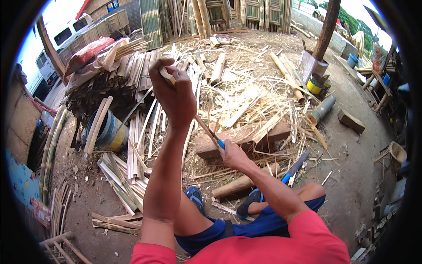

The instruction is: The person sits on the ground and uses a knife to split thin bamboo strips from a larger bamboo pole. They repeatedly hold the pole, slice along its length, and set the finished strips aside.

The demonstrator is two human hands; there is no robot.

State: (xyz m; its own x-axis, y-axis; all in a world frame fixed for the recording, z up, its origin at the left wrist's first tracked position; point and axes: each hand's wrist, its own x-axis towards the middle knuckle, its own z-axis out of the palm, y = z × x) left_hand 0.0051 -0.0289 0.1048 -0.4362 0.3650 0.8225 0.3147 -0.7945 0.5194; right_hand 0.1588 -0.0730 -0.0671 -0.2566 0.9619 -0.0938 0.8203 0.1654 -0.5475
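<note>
My left hand (179, 97) is raised in front of me, its fingers closed round the upper end of a narrow bamboo strip (202, 123). The strip slants down to the right, partly hidden behind my left wrist. Lower down, my right hand (235, 157) grips the blue handle (221, 144) of a knife. Its dark blade lies against the strip's lower end; the exact contact is too small to tell. Just beyond my right hand sits a thick wooden block (210, 147). A second blade with a blue handle (286, 177) rests by my right knee, near a bamboo length (233, 186).
Pale shavings (246, 101) cover the ground beyond the block. Split bamboo is stacked (132, 72) at the far left, behind a dark blue and yellow bucket (118, 136). To the right lie a bamboo tube (323, 109) and a wood chunk (351, 121). A post (327, 31) stands farther back.
</note>
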